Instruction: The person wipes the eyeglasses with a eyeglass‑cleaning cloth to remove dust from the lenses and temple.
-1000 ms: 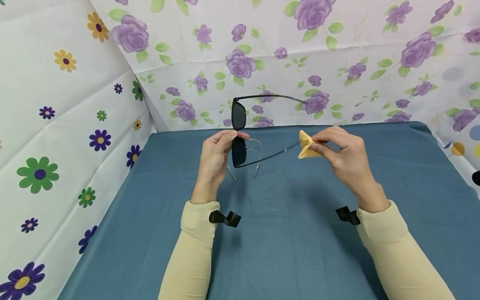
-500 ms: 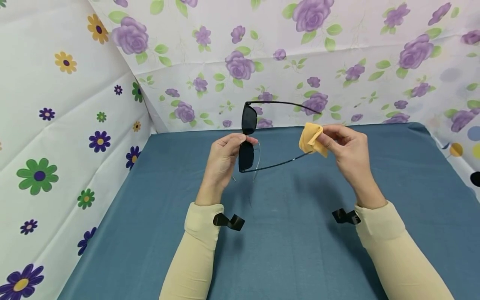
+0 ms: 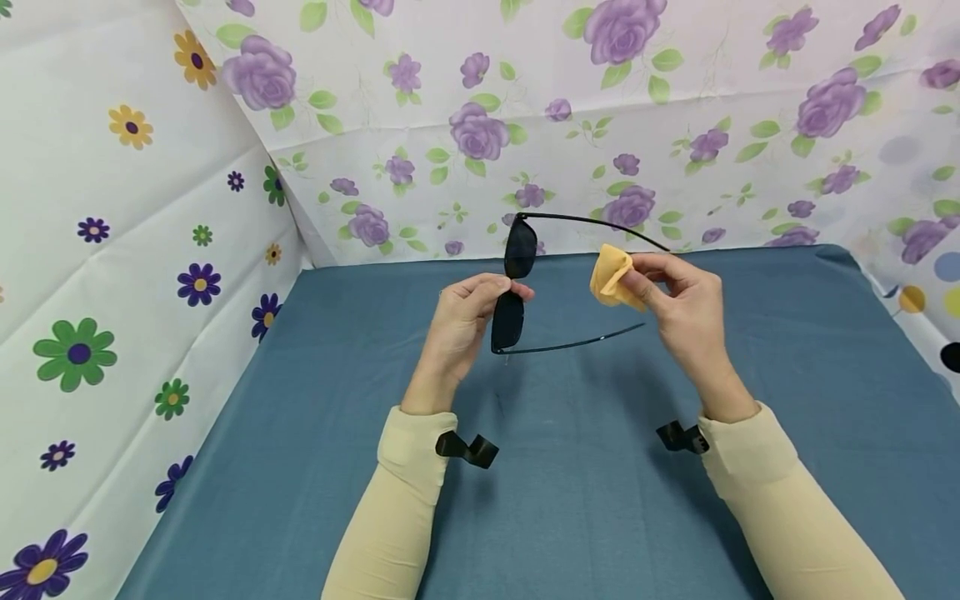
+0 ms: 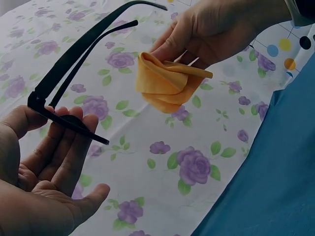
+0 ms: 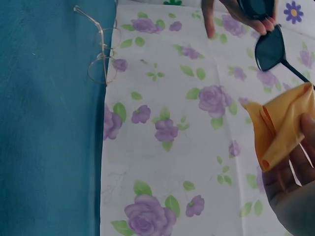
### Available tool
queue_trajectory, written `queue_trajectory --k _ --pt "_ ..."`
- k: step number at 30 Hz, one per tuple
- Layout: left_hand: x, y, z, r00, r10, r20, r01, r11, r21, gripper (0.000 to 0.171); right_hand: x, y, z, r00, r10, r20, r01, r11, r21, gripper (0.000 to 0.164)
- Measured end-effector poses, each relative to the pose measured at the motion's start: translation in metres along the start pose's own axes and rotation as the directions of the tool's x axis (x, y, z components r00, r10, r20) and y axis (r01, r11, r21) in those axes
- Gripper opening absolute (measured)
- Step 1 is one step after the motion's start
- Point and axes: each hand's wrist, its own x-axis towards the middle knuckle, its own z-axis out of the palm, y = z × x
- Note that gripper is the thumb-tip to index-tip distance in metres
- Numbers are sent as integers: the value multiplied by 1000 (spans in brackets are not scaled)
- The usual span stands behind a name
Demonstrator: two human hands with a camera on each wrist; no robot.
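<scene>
My left hand (image 3: 463,329) pinches black sunglasses (image 3: 507,321) at the middle of the frame, between the two dark lenses. Both temples are unfolded and point to the right; the glasses are held in the air with one lens above the other. A folded yellow cloth (image 3: 609,277) is pinched between the thumb and fingers of my right hand (image 3: 681,304). It hangs between the temple ends, apart from the lenses. In the right wrist view, thin wire-framed glasses (image 5: 103,46) lie on the blue cloth; the left hand and sunglasses hide most of them in the head view.
A blue cloth (image 3: 585,500) covers the table. White sheets with purple roses (image 3: 480,131) rise behind it, and a flower-patterned sheet (image 3: 78,354) stands along the left side. Each sleeve cuff carries a black strap piece (image 3: 467,450).
My left hand has shifted right and slightly down with the sunglasses. The yellow cloth, earlier at the lower temple's tip, now sits above it. The wire glasses have become mostly hidden in the head view.
</scene>
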Motion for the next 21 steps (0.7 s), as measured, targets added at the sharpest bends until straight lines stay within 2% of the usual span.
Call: queue_trajectory --k 3,5,7,9,13,19,21 --pt "0 -2 4 1000 -10 18 10 1000 14 24 -3 0 6 998 -58 -22 57 998 -34 19" --pt "0 -4 7 999 -15 33 15 1000 22 23 -6 1 10 991 -128 -32 125 989 -82 20" --pt "0 -5 10 998 -26 51 24 999 30 22 -8 2 14 975 -218 -40 211 969 -130 22" --pt "0 -7 13 997 -42 71 39 999 35 21 -10 3 17 948 -317 -43 304 936 -179 24" --pt "0 -10 17 992 -68 110 64 997 39 20 -11 2 23 873 -487 -35 462 847 -263 27" --pt "-1 -11 19 984 -91 154 85 995 47 19 -9 5 29 714 -700 23 665 666 -338 16" --pt "-1 -11 20 982 -97 164 90 995 50 20 -9 5 30 675 -736 51 698 614 -368 18"
